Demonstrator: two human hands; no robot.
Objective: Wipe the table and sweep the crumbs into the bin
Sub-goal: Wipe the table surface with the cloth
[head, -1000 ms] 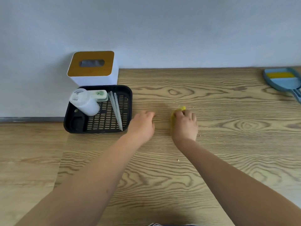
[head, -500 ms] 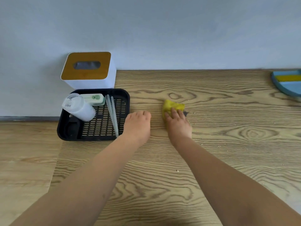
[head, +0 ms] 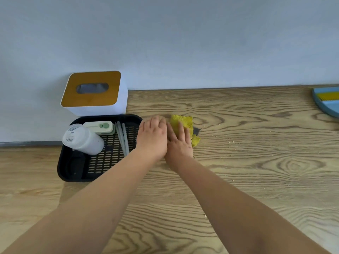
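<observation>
Yellow cloth (head: 183, 123) lies flat on the desk (head: 256, 162), just right of the black tray (head: 102, 169). It looks soft, light and limp, likely to bunch unless pressed under a flat palm. The right hand (head: 180, 143) is spread flat on it; the left hand (head: 153, 137) rests alongside, fingers together, touching the right. Crumbs (head: 227, 140) are scattered to the right; the dustpan (head: 328, 102) sits well apart.

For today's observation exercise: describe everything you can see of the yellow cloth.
The yellow cloth looks soft and nubbly, with ragged edges. It lies crumpled flat on the wooden table, right of the black tray. The right hand presses on it, fingers spread over its middle; parts show beyond and beside them.
</observation>
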